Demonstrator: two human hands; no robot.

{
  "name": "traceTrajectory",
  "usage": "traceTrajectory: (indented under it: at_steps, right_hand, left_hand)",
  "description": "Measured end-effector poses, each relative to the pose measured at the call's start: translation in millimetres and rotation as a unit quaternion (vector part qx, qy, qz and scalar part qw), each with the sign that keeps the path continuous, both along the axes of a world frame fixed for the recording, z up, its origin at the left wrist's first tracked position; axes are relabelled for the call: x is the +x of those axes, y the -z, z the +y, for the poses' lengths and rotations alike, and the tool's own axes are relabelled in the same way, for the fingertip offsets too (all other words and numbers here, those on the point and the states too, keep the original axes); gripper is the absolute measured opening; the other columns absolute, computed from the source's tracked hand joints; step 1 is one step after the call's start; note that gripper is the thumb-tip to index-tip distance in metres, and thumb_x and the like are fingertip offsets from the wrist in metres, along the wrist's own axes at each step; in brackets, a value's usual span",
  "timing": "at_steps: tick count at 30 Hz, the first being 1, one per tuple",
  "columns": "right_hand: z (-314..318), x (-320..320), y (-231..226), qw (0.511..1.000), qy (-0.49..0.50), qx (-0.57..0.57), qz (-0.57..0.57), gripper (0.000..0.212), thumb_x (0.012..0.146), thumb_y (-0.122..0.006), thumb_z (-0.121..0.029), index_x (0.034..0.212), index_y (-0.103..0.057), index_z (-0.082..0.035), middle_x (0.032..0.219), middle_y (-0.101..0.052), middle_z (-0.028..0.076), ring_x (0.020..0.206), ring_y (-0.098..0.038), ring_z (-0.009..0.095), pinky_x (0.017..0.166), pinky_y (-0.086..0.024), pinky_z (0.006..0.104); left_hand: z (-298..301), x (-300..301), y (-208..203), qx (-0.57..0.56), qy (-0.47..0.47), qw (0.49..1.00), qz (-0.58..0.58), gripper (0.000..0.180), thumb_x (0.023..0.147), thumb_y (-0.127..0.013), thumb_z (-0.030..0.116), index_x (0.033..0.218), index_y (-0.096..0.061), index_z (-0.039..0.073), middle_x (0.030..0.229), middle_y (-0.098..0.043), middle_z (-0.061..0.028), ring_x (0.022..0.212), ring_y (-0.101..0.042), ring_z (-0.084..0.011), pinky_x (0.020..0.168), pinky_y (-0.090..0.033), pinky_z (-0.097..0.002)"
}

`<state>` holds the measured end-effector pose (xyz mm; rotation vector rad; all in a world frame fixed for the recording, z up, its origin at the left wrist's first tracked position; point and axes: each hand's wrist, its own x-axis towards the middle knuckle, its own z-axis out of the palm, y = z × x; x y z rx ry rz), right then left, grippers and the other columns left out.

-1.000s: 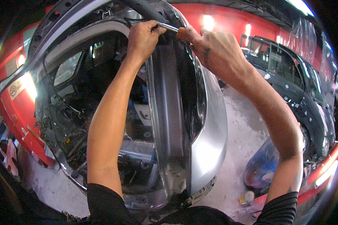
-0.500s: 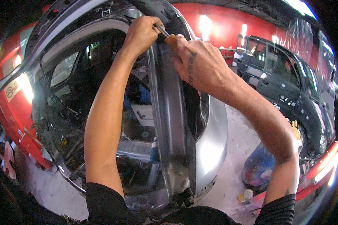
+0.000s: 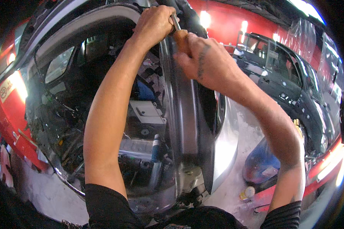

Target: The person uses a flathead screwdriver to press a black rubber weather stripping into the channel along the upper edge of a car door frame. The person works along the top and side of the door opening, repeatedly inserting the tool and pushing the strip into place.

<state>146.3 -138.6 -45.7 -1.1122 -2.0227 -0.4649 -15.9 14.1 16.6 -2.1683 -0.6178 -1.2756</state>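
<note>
At top centre, the left hand's (image 3: 153, 23) fingers clamp the screwdriver's (image 3: 176, 27) thin steel shaft; the right hand (image 3: 206, 63) wraps its orange handle. Stiff, light, likely slippery: best held at the handle, against the silver car pillar (image 3: 183, 114).

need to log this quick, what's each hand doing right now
left hand: closed on the tool's metal shaft
right hand: closed around the tool's brown handle

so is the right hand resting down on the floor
No, the right hand is raised at the top of the silver car panel, gripping a tool handle beside the left hand.
</note>
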Motion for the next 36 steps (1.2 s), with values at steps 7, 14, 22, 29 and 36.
traceTrajectory:
  at_steps: [7,14,22,29,36]
  right_hand:
    - [-2,-2,4,0.993,0.022,0.113,0.012,0.029,0.092,-0.053,-0.012,0.116,-0.061,0.002,0.089,-0.07,0.028,0.089,-0.07,0.049,0.081,-0.058,0.0549]
    - [10,0,13,0.964,0.186,0.178,-0.065,0.043,0.091,-0.066,-0.017,0.132,-0.052,-0.014,0.078,-0.07,0.016,0.068,-0.072,0.036,0.06,-0.057,0.05]
    - [28,45,-2,0.963,0.122,0.191,-0.147,0.05,0.086,-0.07,-0.013,0.133,-0.053,-0.017,0.077,-0.068,0.014,0.069,-0.07,0.037,0.06,-0.052,0.0515]
    - [65,109,-43,0.958,0.051,0.162,-0.231,0.048,0.089,-0.069,-0.012,0.135,-0.058,-0.02,0.085,-0.07,0.01,0.074,-0.074,0.029,0.065,-0.059,0.0408]
    - [144,165,-142,0.816,-0.05,0.41,-0.404,0.027,0.101,-0.064,-0.025,0.126,-0.065,-0.016,0.08,-0.065,0.0,0.06,-0.059,0.009,0.043,-0.046,0.0235]
  left_hand:
    - [3,2,4,0.021,0.018,1.0,-0.015,0.018,0.086,-0.061,0.013,0.097,-0.075,0.007,0.087,-0.073,-0.0211,0.083,-0.073,-0.0405,0.077,-0.056,-0.0489]
    - [5,7,7,0.042,0.055,0.997,-0.039,0.013,0.088,-0.065,0.018,0.091,-0.073,0.008,0.081,-0.072,-0.0198,0.084,-0.071,-0.042,0.084,-0.051,-0.0523]
    - [-2,10,10,0.027,0.034,0.998,-0.048,0.014,0.09,-0.069,0.022,0.094,-0.072,0.008,0.077,-0.066,-0.0212,0.074,-0.067,-0.0412,0.066,-0.049,-0.0483]
    - [-9,18,12,0.011,-0.008,0.997,-0.079,0.021,0.094,-0.073,0.027,0.095,-0.072,0.006,0.067,-0.062,-0.0167,0.059,-0.06,-0.0251,0.059,-0.045,-0.0413]
    - [-15,31,13,-0.086,-0.018,0.988,-0.127,0.025,0.098,-0.071,0.024,0.092,-0.073,0.0,0.065,-0.065,-0.007,0.061,-0.053,-0.0088,0.059,-0.042,-0.0327]
